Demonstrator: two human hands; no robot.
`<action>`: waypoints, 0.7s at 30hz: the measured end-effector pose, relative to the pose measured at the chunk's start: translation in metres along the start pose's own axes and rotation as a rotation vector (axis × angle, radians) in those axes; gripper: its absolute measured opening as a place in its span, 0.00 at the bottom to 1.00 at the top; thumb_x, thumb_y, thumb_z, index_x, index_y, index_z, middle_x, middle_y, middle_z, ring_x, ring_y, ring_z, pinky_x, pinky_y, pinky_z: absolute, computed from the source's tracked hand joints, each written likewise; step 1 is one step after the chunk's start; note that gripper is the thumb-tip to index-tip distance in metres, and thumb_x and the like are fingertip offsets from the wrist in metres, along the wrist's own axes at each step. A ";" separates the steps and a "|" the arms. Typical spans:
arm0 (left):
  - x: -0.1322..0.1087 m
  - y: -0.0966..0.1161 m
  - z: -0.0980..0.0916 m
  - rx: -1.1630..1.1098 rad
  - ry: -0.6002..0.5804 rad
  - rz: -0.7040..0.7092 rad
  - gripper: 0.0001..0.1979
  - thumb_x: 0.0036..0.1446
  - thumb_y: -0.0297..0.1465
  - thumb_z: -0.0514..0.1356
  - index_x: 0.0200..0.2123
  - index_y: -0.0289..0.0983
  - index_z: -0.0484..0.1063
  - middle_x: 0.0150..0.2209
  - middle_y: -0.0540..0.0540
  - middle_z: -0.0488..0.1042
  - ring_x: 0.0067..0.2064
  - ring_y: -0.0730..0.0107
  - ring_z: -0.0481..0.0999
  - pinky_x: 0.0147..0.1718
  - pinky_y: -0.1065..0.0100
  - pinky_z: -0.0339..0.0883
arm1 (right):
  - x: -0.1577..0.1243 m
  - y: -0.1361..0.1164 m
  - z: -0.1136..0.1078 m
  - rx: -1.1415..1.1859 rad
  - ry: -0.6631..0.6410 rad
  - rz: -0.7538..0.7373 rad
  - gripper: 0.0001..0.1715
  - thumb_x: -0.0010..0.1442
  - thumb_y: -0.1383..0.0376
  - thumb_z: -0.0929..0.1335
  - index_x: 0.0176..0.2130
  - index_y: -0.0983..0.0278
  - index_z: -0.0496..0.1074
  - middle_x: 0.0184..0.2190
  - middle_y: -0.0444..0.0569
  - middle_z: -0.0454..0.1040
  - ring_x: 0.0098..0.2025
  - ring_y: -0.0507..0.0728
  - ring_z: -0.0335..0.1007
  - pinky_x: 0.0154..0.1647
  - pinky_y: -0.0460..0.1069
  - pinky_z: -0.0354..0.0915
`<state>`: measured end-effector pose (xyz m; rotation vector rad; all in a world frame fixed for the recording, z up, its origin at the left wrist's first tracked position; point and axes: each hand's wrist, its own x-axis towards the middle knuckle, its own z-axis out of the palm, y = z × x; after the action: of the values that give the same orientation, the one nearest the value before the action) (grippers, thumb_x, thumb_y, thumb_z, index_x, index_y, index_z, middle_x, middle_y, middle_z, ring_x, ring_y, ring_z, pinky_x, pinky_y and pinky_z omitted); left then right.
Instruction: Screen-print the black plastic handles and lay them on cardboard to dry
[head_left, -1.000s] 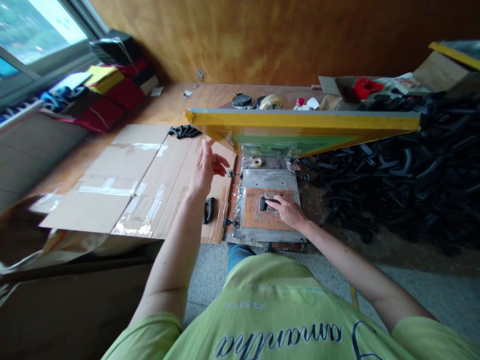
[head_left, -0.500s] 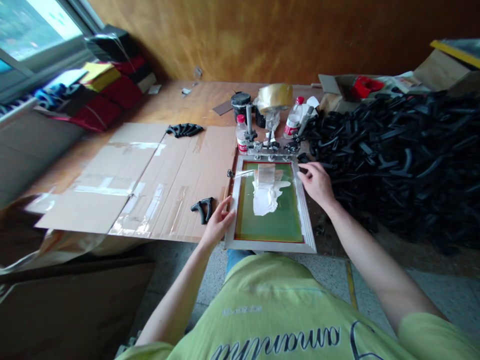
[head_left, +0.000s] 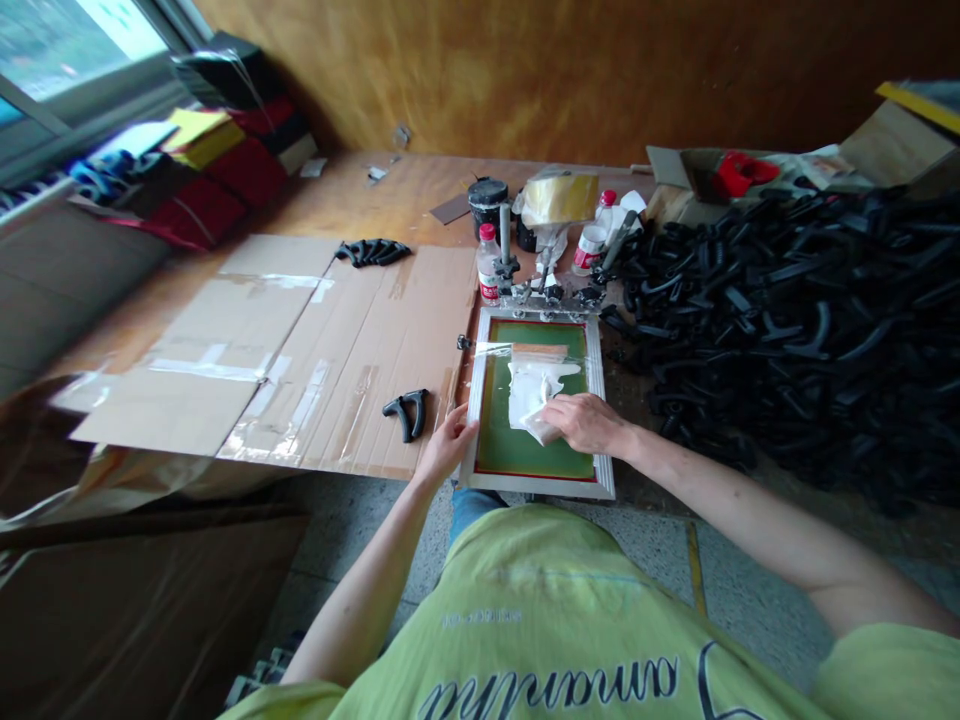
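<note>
In front of me lies a silk-screen frame (head_left: 606, 400), a pale metal border around a green mesh (head_left: 499, 420). My left hand (head_left: 448, 440) grips the frame's left side, thumb on top. White ink (head_left: 525, 385) sits in a thick patch on the mesh. Over its lower right edge, my right hand (head_left: 589, 422) is closed on a small pale squeegee (head_left: 541, 432), mostly hidden by the fingers. A tan strip (head_left: 540, 353) shows above the ink. Left of the frame, two black curved plastic handles (head_left: 405, 413) lie on flattened cardboard (head_left: 360, 370).
Metal clamps (head_left: 551, 295) stand at the frame's far end, with a bottle (head_left: 487, 265), a black tub (head_left: 487, 203) and a tape roll (head_left: 559, 200) behind. A big heap of black handles (head_left: 765, 330) fills the right. More handles (head_left: 373, 253) line the cardboard's far edge.
My right hand has left the frame's right side and moved inward over the mesh, closing on the squeegee. The frame appears slightly lower. My left hand stays at its left side.
</note>
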<state>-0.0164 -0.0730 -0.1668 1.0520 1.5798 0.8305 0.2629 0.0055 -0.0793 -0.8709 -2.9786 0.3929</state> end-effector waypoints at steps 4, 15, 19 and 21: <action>0.001 -0.002 0.001 -0.036 -0.006 0.022 0.34 0.56 0.49 0.61 0.61 0.36 0.67 0.31 0.48 0.76 0.30 0.70 0.73 0.25 0.73 0.62 | 0.008 0.001 -0.002 -0.007 0.097 0.100 0.09 0.58 0.73 0.67 0.37 0.63 0.76 0.36 0.48 0.78 0.39 0.56 0.71 0.35 0.47 0.60; -0.011 0.022 -0.003 -0.186 -0.026 -0.045 0.43 0.50 0.49 0.66 0.64 0.35 0.62 0.27 0.51 0.74 0.23 0.75 0.68 0.20 0.75 0.56 | 0.022 -0.002 -0.004 0.062 0.275 0.267 0.16 0.61 0.62 0.71 0.50 0.57 0.75 0.43 0.45 0.79 0.41 0.56 0.74 0.38 0.47 0.65; -0.023 0.054 -0.015 -0.241 -0.066 -0.003 0.41 0.50 0.47 0.67 0.64 0.38 0.63 0.25 0.53 0.72 0.21 0.77 0.65 0.18 0.75 0.55 | 0.048 0.029 -0.045 0.065 0.419 0.422 0.36 0.60 0.58 0.72 0.64 0.54 0.63 0.47 0.46 0.78 0.42 0.57 0.74 0.42 0.49 0.66; -0.027 0.076 -0.021 -0.294 -0.045 0.025 0.32 0.53 0.49 0.65 0.57 0.39 0.72 0.25 0.52 0.72 0.21 0.76 0.66 0.19 0.74 0.57 | 0.038 0.052 -0.061 0.080 0.514 0.525 0.32 0.64 0.55 0.69 0.64 0.59 0.64 0.43 0.48 0.79 0.39 0.57 0.74 0.41 0.50 0.65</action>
<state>-0.0169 -0.0692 -0.0831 0.8730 1.3600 1.0145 0.2630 0.0821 -0.0351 -1.4769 -2.2351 0.2371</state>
